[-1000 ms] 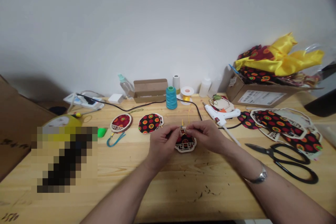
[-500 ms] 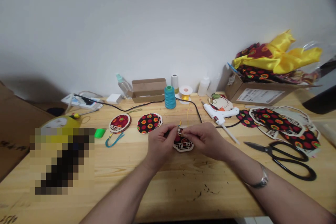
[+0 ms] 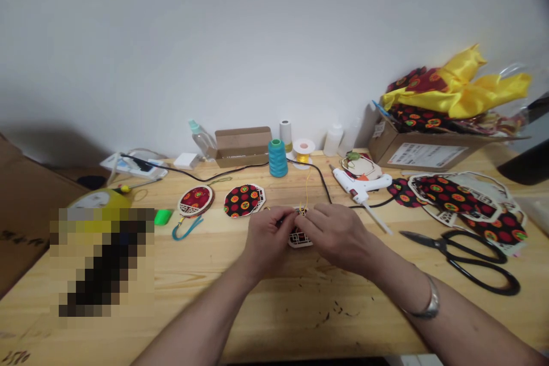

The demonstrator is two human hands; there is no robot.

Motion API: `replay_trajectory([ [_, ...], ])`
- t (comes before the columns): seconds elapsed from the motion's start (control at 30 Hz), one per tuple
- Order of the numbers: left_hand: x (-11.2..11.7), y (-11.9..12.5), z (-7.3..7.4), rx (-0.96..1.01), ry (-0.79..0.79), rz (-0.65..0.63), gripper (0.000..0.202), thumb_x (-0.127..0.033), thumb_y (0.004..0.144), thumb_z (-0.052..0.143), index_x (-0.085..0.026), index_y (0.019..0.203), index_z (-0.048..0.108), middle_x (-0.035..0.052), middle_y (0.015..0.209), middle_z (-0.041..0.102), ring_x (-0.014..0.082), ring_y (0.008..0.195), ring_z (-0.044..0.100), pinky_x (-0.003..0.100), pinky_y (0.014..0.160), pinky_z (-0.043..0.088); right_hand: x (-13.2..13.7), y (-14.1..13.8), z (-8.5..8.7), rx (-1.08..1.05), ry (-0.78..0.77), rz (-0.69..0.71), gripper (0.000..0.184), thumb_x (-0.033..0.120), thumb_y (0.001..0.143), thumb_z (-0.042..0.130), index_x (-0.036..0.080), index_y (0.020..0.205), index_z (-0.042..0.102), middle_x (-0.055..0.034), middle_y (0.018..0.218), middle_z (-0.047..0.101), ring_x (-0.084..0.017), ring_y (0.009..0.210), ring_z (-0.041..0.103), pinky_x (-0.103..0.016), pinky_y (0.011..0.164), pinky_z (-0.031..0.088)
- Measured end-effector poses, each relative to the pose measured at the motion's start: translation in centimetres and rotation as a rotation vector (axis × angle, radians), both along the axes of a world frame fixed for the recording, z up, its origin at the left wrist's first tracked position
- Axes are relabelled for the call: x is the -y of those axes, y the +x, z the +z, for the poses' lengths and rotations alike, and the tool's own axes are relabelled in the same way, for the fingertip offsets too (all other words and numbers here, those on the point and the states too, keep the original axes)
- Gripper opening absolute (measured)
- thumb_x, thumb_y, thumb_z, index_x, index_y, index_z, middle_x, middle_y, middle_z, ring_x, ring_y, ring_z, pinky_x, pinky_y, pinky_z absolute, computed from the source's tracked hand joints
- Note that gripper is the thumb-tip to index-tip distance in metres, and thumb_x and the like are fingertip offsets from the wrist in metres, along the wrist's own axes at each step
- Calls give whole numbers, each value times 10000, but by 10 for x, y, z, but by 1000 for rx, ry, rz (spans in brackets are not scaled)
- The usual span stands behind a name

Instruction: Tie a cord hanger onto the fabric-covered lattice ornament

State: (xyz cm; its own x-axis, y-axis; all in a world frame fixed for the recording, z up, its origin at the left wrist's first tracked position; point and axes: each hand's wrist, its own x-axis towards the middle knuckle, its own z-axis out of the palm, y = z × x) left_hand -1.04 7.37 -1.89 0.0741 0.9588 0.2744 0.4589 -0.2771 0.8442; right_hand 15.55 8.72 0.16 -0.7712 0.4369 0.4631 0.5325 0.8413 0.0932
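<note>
My left hand [image 3: 266, 235] and my right hand [image 3: 334, 233] meet at the middle of the wooden table [image 3: 274, 297]. Both pinch at the top of a small wooden fretwork ornament with dark red patterned fabric [image 3: 299, 238], which lies on the table and is mostly covered by my fingers. A thin yellow cord [image 3: 306, 191] runs from the ornament's top back to a yellow spool [image 3: 304, 152].
Two finished fabric ornaments [image 3: 196, 199] [image 3: 245, 200] lie to the left. A white glue gun [image 3: 359, 187] and black scissors [image 3: 472, 261] lie to the right, beside more fabric pieces [image 3: 454, 197]. A teal thread cone [image 3: 278, 158], bottles and cardboard boxes [image 3: 422, 151] line the back.
Both hands have closed in lower over the ornament, and my right hand now covers more of it. The ornament has stayed on the table.
</note>
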Motion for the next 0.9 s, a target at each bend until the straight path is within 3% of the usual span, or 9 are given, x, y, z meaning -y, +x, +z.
replay_trajectory([
  [0.1, 2, 2, 3, -41, -10, -110, 189, -209, 797, 524, -212, 783, 713, 19, 700, 706, 154, 641, 608, 253, 619, 456, -1, 4, 9, -10, 55, 4, 218, 137, 878, 405, 142, 799, 607, -31, 642, 544, -154, 606, 419, -309, 517, 223],
  [0.17, 3, 3, 5, -64, -22, -185, 197, -202, 796, 521, -227, 773, 714, 4, 654, 692, 141, 592, 589, 242, 588, 450, -5, 7, 14, -31, -6, -10, 234, 136, 876, 401, 147, 785, 616, -30, 641, 548, -150, 611, 426, -298, 517, 237],
  [0.33, 5, 3, 8, 33, -96, -271, 160, -191, 769, 559, -225, 773, 715, 14, 709, 708, 150, 635, 618, 241, 601, 477, -19, 11, 7, -217, -458, -73, 198, 157, 842, 486, 187, 790, 675, -19, 688, 624, -123, 665, 531, -232, 574, 338],
  [0.43, 5, 2, 7, 167, -107, -182, 117, -201, 746, 599, -212, 741, 716, 16, 688, 712, 153, 623, 630, 237, 584, 492, -26, 11, -2, -381, -750, -81, 149, 167, 806, 547, 186, 789, 694, -19, 724, 684, -118, 667, 586, -213, 597, 392],
  [0.5, 4, 1, 7, 206, -100, -114, 113, -216, 749, 601, -204, 731, 712, 12, 653, 704, 145, 593, 623, 231, 566, 493, -27, 9, -6, -440, -849, -87, 165, 130, 788, 539, 173, 787, 698, -20, 713, 696, -118, 635, 598, -206, 572, 404],
  [0.67, 1, 0, 7, 227, -92, 4, 134, -228, 761, 587, -168, 709, 694, 7, 585, 662, 133, 554, 587, 231, 554, 482, -23, 5, -7, -446, -899, -84, 197, 210, 820, 521, 146, 734, 686, -9, 622, 659, -102, 556, 547, -194, 504, 363],
  [0.9, 0, -1, 5, 221, -98, 91, 118, -229, 752, 597, -167, 719, 691, 0, 602, 664, 132, 581, 582, 218, 560, 468, -14, 1, -4, -363, -799, -60, 226, 230, 865, 474, 169, 762, 666, 0, 640, 644, -97, 579, 524, -206, 543, 333],
])
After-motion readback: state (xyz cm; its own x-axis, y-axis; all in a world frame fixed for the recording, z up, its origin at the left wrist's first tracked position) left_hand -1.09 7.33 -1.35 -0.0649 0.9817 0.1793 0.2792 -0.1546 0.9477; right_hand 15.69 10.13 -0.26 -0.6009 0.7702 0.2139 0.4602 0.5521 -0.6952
